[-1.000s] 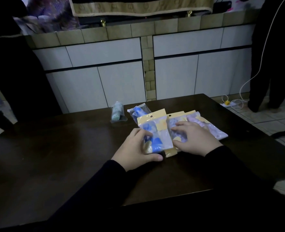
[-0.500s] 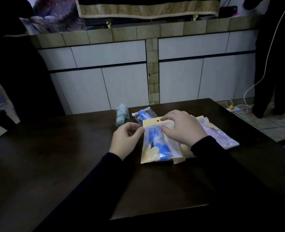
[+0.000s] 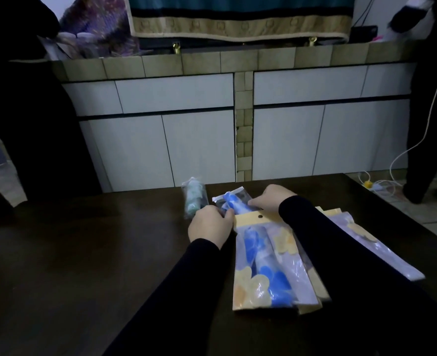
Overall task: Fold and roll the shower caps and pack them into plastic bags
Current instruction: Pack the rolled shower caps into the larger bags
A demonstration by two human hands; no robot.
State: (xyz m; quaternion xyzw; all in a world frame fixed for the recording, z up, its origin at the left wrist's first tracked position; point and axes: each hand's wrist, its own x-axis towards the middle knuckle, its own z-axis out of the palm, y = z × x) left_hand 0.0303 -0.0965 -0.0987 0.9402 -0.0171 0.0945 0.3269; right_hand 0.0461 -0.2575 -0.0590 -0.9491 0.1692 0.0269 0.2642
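I'm pinching the blue bag (image 3: 234,202) at the table's (image 3: 84,265) far edge — left hand (image 3: 210,225) on its near corner, right hand (image 3: 272,199) on its side. Packed bags (image 3: 261,268) are stacking by my arms — one green roll (image 3: 194,199) is waiting, seemingly bagged too; looks mostly done.

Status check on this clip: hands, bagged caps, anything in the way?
Left hand and right hand both pinching blue-cap bag at far table edge. Packed stack beneath right sleeve. Teal roll just left, no obstruction.
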